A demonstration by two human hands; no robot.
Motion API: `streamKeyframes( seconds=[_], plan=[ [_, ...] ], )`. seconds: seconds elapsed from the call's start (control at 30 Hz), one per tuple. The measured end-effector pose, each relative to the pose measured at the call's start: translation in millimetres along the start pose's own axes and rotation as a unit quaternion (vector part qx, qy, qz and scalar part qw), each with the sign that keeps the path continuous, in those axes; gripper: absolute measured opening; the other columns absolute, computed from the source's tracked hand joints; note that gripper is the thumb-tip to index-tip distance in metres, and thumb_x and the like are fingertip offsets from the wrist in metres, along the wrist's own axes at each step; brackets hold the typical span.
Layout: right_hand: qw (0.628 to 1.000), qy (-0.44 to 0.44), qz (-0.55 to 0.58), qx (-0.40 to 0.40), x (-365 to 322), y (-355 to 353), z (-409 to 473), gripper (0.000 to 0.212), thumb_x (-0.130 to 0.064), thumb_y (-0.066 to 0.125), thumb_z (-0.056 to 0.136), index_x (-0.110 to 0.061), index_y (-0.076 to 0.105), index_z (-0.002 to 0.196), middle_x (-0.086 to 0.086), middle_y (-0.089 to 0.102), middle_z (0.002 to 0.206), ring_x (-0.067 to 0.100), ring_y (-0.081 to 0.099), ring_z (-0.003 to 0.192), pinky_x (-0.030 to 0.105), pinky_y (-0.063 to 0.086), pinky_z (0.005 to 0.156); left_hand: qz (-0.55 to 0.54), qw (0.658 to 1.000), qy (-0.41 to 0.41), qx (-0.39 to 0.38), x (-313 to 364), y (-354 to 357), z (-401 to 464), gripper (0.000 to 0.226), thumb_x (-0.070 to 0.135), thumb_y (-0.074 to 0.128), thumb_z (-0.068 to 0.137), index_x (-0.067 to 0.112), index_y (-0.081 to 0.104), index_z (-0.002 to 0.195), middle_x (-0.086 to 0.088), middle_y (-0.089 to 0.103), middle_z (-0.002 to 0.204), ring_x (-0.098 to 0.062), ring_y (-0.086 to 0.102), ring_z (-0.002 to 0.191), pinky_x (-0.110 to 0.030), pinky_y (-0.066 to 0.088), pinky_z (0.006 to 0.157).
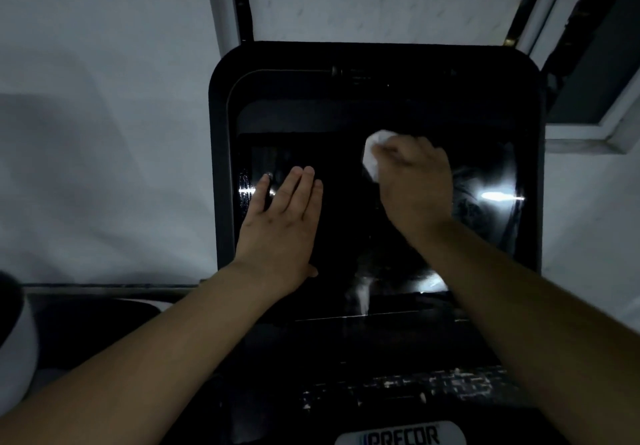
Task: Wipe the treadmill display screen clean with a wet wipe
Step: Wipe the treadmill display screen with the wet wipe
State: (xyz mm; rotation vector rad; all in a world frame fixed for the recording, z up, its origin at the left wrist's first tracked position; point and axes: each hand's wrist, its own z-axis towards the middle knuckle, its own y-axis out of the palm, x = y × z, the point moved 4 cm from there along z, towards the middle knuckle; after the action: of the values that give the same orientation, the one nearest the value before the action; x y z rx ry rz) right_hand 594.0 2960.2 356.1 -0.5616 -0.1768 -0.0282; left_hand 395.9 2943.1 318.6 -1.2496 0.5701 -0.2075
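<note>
The treadmill display screen [346, 222] is a large glossy black panel in a dark rounded frame, filling the middle of the view. My right hand [414, 181] presses a crumpled white wet wipe [372, 153] against the upper middle of the screen, with most of the wipe hidden under the fingers. My left hand [284, 222] lies flat on the left part of the screen, fingers extended and close together, holding nothing. Bright light reflections show at the screen's left and right edges.
Below the screen is the dark console with a row of worn buttons [415, 385] and a white brand badge [401, 436]. A pale wall [104, 98] stands behind, with a window frame [588, 125] at the upper right. A white rounded object [14, 351] sits at the left edge.
</note>
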Motion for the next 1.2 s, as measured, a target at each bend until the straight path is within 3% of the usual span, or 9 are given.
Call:
streamKeyframes(
  seconds=[0.2, 0.53, 0.67, 0.8, 0.93, 1.2],
  plan=[
    [1.000, 0.007, -0.004, -0.006, 1, 4, 12, 0.028, -0.006, 0.072, 0.073, -0.012, 0.074, 0.100, 0.006, 0.071, 0.106, 0.035, 0.062, 0.085, 0.037, 0.043, 0.071, -0.002, 1.000, -0.005, 0.003, -2, 1, 0, 0.133, 0.072, 0.066, 0.079, 0.009, -0.024, 0.155, -0.013, -0.027, 0.167, -0.026, -0.025, 0.154, -0.058, -0.008, 0.124],
    [0.990, -0.045, 0.119, -0.063, -52, -30, -145, 0.022, -0.015, 0.058, 0.100, -0.010, 0.075, 0.112, 0.008, 0.071, 0.106, 0.035, 0.064, 0.090, 0.041, 0.044, 0.070, -0.018, 1.000, -0.007, 0.004, 1, 1, 0, 0.131, 0.072, 0.062, 0.081, 0.008, -0.024, 0.155, -0.017, -0.030, 0.165, -0.029, -0.028, 0.153, -0.058, -0.009, 0.123],
    [0.990, -0.064, 0.124, -0.035, -46, -28, -125, 0.020, -0.012, 0.057, 0.099, -0.010, 0.077, 0.105, 0.007, 0.073, 0.103, 0.034, 0.066, 0.086, 0.040, 0.042, 0.069, -0.016, 1.000, 0.007, 0.021, 10, -4, 4, 0.129, 0.071, 0.061, 0.083, 0.008, -0.026, 0.155, -0.016, -0.032, 0.164, -0.028, -0.028, 0.153, -0.059, -0.009, 0.123],
    [0.997, -0.039, 0.060, 0.000, -14, -12, -56, 0.022, -0.010, 0.068, 0.079, -0.015, 0.076, 0.099, 0.004, 0.074, 0.106, 0.034, 0.063, 0.086, 0.040, 0.040, 0.071, -0.016, 0.999, 0.018, 0.031, 20, -12, 17, 0.130, 0.071, 0.064, 0.081, 0.009, -0.021, 0.157, -0.015, -0.027, 0.166, -0.027, -0.025, 0.154, -0.058, -0.009, 0.123],
    [0.999, -0.013, 0.029, 0.016, 3, -3, -15, 0.019, -0.014, 0.066, 0.085, -0.016, 0.076, 0.100, 0.003, 0.072, 0.104, 0.034, 0.064, 0.086, 0.040, 0.041, 0.075, -0.016, 1.000, 0.015, 0.019, 19, -11, 23, 0.132, 0.072, 0.066, 0.079, 0.010, -0.019, 0.158, -0.014, -0.026, 0.167, -0.026, -0.025, 0.154, -0.059, -0.009, 0.123],
    [0.993, -0.015, 0.117, -0.020, -37, -21, -122, 0.014, -0.012, 0.071, 0.095, -0.010, 0.077, 0.107, 0.007, 0.074, 0.104, 0.036, 0.067, 0.083, 0.043, 0.047, 0.067, -0.026, 0.999, 0.017, 0.021, 18, -11, 26, 0.131, 0.071, 0.066, 0.080, 0.010, -0.018, 0.158, -0.014, -0.025, 0.168, -0.026, -0.024, 0.154, -0.059, -0.011, 0.123]
  ],
)
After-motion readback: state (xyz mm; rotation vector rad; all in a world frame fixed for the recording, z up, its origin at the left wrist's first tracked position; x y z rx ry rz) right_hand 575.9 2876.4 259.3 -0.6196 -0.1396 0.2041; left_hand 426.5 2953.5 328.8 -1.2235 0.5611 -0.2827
